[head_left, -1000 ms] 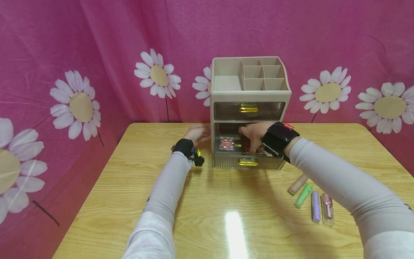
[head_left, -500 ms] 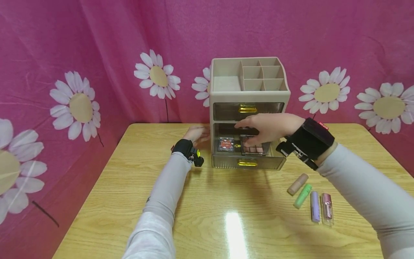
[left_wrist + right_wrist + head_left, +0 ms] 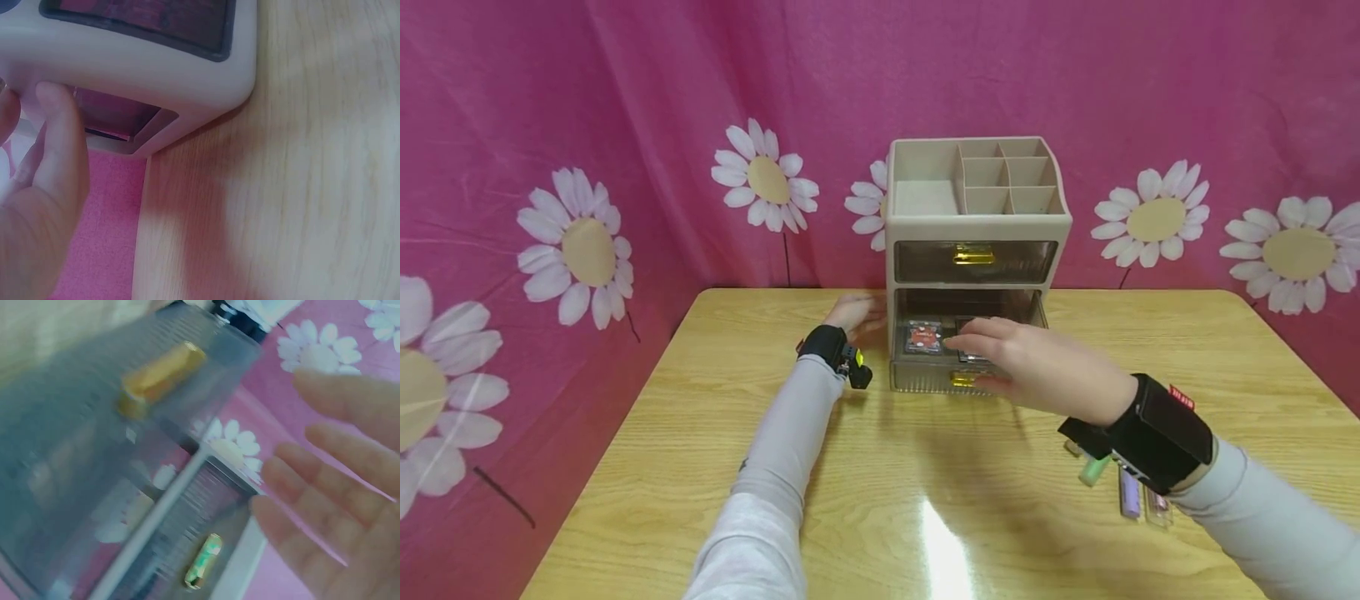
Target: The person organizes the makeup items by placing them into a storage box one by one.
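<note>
A beige cosmetics organizer (image 3: 977,227) stands on the table with its lower clear drawer (image 3: 925,379) pulled out. Inside that drawer lie a small square compact (image 3: 923,337) with a red label and a dark makeup palette (image 3: 967,357), partly covered by my right hand. My left hand (image 3: 856,313) rests at the organizer's left side; in the left wrist view its fingers (image 3: 59,119) extend along the side wall. My right hand (image 3: 1045,367) hovers before the drawer front, near the gold handle (image 3: 962,379). In the right wrist view its fingers (image 3: 312,487) are spread and hold nothing.
To the right lie a green tube (image 3: 1094,471), a purple tube (image 3: 1129,493) and a clear and pink one (image 3: 1159,507), plus a brown tube (image 3: 1072,448), all partly hidden by my right wrist. A pink flowered curtain (image 3: 820,67) hangs behind the wooden table (image 3: 700,417).
My right hand has come up out of the open drawer, away from the palette, and moved right and toward me. The left hand stays at the organizer's side.
</note>
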A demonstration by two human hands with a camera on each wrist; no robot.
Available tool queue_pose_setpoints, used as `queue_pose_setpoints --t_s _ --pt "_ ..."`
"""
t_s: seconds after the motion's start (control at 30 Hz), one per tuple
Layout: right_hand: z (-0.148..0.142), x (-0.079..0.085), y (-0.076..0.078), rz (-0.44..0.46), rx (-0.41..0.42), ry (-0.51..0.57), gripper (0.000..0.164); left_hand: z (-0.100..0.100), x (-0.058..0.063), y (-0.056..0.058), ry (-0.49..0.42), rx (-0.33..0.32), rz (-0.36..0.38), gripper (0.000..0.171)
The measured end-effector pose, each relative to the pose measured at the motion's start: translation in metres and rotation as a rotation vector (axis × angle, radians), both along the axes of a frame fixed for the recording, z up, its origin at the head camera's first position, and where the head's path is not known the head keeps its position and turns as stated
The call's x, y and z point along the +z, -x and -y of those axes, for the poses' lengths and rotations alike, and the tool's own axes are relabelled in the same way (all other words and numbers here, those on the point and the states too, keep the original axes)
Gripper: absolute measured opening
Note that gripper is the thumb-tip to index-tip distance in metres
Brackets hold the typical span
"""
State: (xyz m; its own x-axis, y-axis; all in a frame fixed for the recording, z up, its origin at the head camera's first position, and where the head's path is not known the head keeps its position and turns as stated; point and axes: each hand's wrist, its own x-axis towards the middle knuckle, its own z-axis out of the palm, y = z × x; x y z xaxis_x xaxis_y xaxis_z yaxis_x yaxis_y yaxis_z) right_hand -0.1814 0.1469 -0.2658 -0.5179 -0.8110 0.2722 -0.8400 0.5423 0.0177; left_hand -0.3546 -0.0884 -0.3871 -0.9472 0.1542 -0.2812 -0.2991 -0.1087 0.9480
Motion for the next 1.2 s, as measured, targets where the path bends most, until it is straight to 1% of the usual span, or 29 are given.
queue_pose_setpoints --t_s 0.03,0.1,0.13,0.17,0.23,0.27,0.3,0.33,0.4,0.43,0.47,0.5,0.53,0.57,0.6,0.63,0.7,0.8,0.83,0.9,0.93,1.03,1.07,1.13,1.2 --pt "0.0 -0.005 -0.001 -0.025 0.006 0.022 0.044 0.002 -0.011 0.01 -0.022 -0.005 -0.014 0.034" --pt "0.0 -0.014 -0.004 -0.074 0.016 0.064 0.043 0.006 -0.036 0.034 -0.063 -0.025 -0.033 0.03" --pt "0.0 -0.019 -0.005 -0.091 0.022 0.084 0.042 0.008 -0.052 0.049 -0.079 -0.03 -0.036 0.027" --pt "0.0 -0.024 -0.006 -0.108 0.027 0.104 0.041 0.01 -0.065 0.062 -0.089 -0.042 -0.042 0.026" --pt "0.0 -0.033 -0.008 -0.143 0.034 0.139 0.04 0.013 -0.092 0.089 -0.088 -0.055 -0.052 0.022" --pt "0.0 -0.038 -0.008 -0.161 0.036 0.154 0.04 0.012 -0.087 0.086 -0.062 -0.047 -0.039 0.024" --pt "-0.001 -0.043 -0.009 -0.181 0.038 0.166 0.039 0.011 -0.087 0.086 -0.051 -0.044 -0.029 0.025" --pt "-0.001 -0.048 -0.009 -0.2 0.039 0.177 0.038 0.009 -0.085 0.085 -0.031 -0.038 -0.02 0.025" --pt "-0.002 -0.056 -0.009 -0.234 0.034 0.188 0.038 0.01 -0.083 0.084 -0.03 -0.047 -0.036 0.027" --pt "-0.002 -0.059 -0.01 -0.247 0.029 0.189 0.039 0.009 -0.079 0.081 -0.026 -0.043 -0.029 0.028" --pt "-0.003 -0.062 -0.009 -0.254 0.024 0.188 0.039 0.009 -0.078 0.08 -0.027 -0.039 -0.024 0.027" --pt "-0.003 -0.065 -0.009 -0.261 0.019 0.186 0.039 0.011 -0.086 0.086 -0.042 -0.049 -0.038 0.025" --pt "-0.004 -0.068 -0.009 -0.262 0.013 0.183 0.038 0.012 -0.087 0.087 -0.043 -0.052 -0.047 0.024" --pt "-0.004 -0.07 -0.009 -0.264 0.008 0.178 0.038 0.014 -0.091 0.09 -0.059 -0.061 -0.064 0.022" --pt "-0.004 -0.072 -0.008 -0.269 0.005 0.175 0.038 0.012 -0.082 0.083 -0.037 -0.05 -0.049 0.024" --pt "-0.004 -0.075 -0.008 -0.275 0.003 0.171 0.037 0.012 -0.08 0.08 -0.031 -0.05 -0.044 0.024" --pt "-0.004 -0.079 -0.007 -0.292 0.001 0.168 0.037 0.013 -0.08 0.08 -0.034 -0.059 -0.056 0.025" --pt "-0.004 -0.084 -0.006 -0.331 -0.001 0.171 0.04 0.01 -0.069 0.068 -0.028 -0.04 -0.033 0.029" --pt "-0.004 -0.086 -0.006 -0.343 -0.004 0.173 0.04 0.013 -0.078 0.075 -0.061 -0.057 -0.056 0.027" --pt "-0.004 -0.088 -0.006 -0.361 -0.008 0.182 0.04 0.01 -0.066 0.062 -0.052 -0.041 -0.047 0.028" --pt "-0.004 -0.089 -0.005 -0.366 -0.01 0.189 0.039 0.007 -0.054 0.051 -0.027 -0.021 -0.032 0.029" --pt "-0.004 -0.092 -0.004 -0.377 -0.017 0.206 0.035 0.002 -0.026 0.025 0.022 -0.003 -0.022 0.03" --pt "-0.004 -0.092 -0.003 -0.381 -0.018 0.213 0.034 -0.001 -0.01 0.01 0.051 0.017 0.003 0.032" --pt "-0.004 -0.094 -0.002 -0.388 -0.017 0.224 0.033 -0.002 0.006 -0.005 0.059 0.013 0.004 0.033" --pt "-0.004 -0.094 -0.001 -0.397 -0.012 0.234 0.033 -0.002 0.017 -0.016 0.048 0.004 0.01 0.033"
